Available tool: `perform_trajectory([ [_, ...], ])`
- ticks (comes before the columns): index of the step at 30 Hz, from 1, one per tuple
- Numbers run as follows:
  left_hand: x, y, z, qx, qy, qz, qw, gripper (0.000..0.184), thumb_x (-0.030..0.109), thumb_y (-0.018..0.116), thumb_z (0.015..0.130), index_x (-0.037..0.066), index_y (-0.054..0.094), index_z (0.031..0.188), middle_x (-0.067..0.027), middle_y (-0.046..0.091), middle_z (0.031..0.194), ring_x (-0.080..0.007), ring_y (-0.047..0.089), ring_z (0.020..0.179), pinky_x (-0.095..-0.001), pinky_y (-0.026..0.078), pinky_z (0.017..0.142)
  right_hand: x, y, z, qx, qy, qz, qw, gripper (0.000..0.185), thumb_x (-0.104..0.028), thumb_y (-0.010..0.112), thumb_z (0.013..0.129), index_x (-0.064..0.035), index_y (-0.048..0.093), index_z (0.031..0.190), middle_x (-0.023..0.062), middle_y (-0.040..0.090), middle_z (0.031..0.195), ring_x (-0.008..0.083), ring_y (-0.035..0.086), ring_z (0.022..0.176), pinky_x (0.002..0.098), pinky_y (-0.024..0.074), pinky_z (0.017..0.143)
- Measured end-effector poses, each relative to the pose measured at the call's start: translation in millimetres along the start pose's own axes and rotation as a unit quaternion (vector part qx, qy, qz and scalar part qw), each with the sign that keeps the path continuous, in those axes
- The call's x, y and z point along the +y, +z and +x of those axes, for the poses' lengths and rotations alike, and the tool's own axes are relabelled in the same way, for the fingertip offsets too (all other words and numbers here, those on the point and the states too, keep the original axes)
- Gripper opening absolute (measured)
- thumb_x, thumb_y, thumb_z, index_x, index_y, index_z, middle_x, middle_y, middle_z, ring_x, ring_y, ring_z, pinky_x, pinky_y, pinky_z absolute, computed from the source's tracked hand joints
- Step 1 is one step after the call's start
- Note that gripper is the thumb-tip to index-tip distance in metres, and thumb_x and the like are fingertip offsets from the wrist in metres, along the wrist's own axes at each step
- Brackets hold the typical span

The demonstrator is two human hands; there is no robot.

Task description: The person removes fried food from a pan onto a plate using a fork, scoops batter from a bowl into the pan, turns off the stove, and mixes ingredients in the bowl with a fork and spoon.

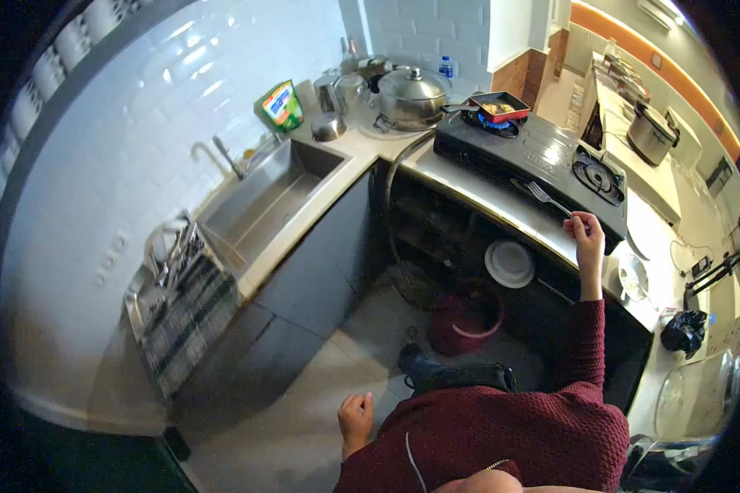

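where stove [543,144] ends (front), right hand [585,230] holds fork [548,198]

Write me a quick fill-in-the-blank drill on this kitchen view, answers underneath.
1. The right hand holds a ____.
2. The flame under the red pan is ____ in colour.
3. The black stove has ____ burners showing.
4. The large steel pot in the corner is topped by a ____.

Missing words: fork; blue; two; lid.
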State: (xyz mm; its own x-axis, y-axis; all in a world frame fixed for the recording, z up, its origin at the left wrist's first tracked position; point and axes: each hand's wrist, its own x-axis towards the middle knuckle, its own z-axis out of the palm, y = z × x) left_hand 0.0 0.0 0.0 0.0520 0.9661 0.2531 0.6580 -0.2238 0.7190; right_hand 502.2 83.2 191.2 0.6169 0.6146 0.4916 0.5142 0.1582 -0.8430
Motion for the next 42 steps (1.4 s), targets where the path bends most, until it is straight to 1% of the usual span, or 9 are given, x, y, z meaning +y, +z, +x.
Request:
perform_trajectory([
  [3,-8.2,-31.1,44.5,-0.072,0.011,0.024,0.997,0.027,0.018,0.058,0.080,0.000,0.050,0.061,-0.0129,0.050,0.060,-0.0300,0.049,0.057,-0.0385,0.038,0.053,3.2,17.7,-11.1,0.040,0.025,-0.082,0.996,0.014,-0.012,0.055,0.086,0.0000,0.057,0.093,0.0060,0.063,0.078,0.0088,0.058,0.069,0.0202,0.0457,0.066],
  [8,-16.3,-15.3,192.3,-0.109,0.091,0.039,0.989,0.026,0.016,0.059,0.080,0.000,0.050,0.061,-0.0123,0.050,0.060,-0.0296,0.048,0.053,-0.0371,0.038,0.050,20.0,46.6,43.8,0.133,0.019,-0.097,0.986,0.013,-0.012,0.054,0.086,-0.0005,0.057,0.089,0.0044,0.063,0.073,0.0090,0.058,0.070,0.0220,0.0449,0.067],
  [12,7.6,3.4,308.9,-0.092,0.173,-0.009,0.981,0.023,0.012,0.060,0.079,0.000,0.051,0.061,-0.0114,0.050,0.060,-0.0272,0.048,0.052,-0.0360,0.038,0.049,12.5,79.3,79.7,0.182,0.014,-0.118,0.976,0.017,-0.016,0.054,0.087,0.0004,0.056,0.089,0.0046,0.062,0.072,0.0088,0.057,0.068,0.0212,0.0443,0.066],
  [15,17.0,19.9,369.5,-0.104,0.195,-0.037,0.974,0.023,0.012,0.059,0.080,0.000,0.051,0.062,-0.0112,0.051,0.060,-0.0271,0.050,0.053,-0.0360,0.038,0.050,17.2,98.5,105.2,0.188,-0.009,-0.079,0.979,0.020,-0.019,0.054,0.088,0.0008,0.056,0.089,0.0040,0.061,0.070,0.0085,0.056,0.067,0.0216,0.0442,0.063],
  [23,40.3,107.8,496.8,-0.253,0.260,-0.075,0.929,0.019,0.014,0.061,0.078,0.001,0.056,0.066,-0.0106,0.054,0.063,-0.0267,0.054,0.059,-0.0348,0.042,0.053,23.9,141.1,171.5,0.192,-0.030,-0.096,0.976,0.025,-0.023,0.052,0.089,0.0004,0.060,0.085,-0.0006,0.054,0.060,0.0055,0.050,0.058,0.0189,0.0401,0.053],
  [27,69.0,154.8,573.4,-0.241,0.338,-0.143,0.898,0.015,0.013,0.061,0.078,0.002,0.056,0.069,-0.0105,0.054,0.066,-0.0265,0.054,0.061,-0.0344,0.042,0.055,12.5,169.2,203.6,0.186,-0.020,-0.171,0.967,0.023,-0.021,0.052,0.089,-0.0003,0.060,0.084,-0.0009,0.052,0.058,0.0044,0.048,0.055,0.0187,0.0383,0.051],
  [32,115.1,196.4,651.3,-0.267,0.329,-0.213,0.880,0.011,0.013,0.061,0.078,0.003,0.057,0.077,-0.0097,0.056,0.070,-0.0238,0.054,0.063,-0.0337,0.044,0.059,41.1,206.6,250.6,0.192,-0.006,-0.151,0.970,0.021,-0.019,0.052,0.089,-0.0007,0.059,0.081,-0.0005,0.052,0.057,0.0050,0.048,0.054,0.0196,0.0382,0.050],
  [37,168.8,243.8,686.2,-0.342,0.285,-0.194,0.874,0.028,0.023,0.062,0.079,0.005,0.055,0.099,-0.0101,0.058,0.086,-0.0222,0.057,0.073,-0.0331,0.046,0.065,70.9,234.5,277.6,0.166,0.046,-0.211,0.962,0.024,-0.022,0.054,0.087,0.0008,0.057,0.080,0.0041,0.050,0.055,0.0068,0.048,0.052,0.0237,0.0383,0.048],
  [42,201.8,261.5,691.0,-0.367,0.320,-0.167,0.857,0.049,0.037,0.063,0.078,0.005,0.050,0.112,-0.0119,0.057,0.096,-0.0232,0.057,0.079,-0.0342,0.046,0.071,86.4,246.9,289.3,0.151,0.063,-0.222,0.961,0.023,-0.020,0.054,0.087,0.0017,0.055,0.078,0.0079,0.053,0.056,0.0102,0.046,0.049,0.0256,0.0380,0.047],
])
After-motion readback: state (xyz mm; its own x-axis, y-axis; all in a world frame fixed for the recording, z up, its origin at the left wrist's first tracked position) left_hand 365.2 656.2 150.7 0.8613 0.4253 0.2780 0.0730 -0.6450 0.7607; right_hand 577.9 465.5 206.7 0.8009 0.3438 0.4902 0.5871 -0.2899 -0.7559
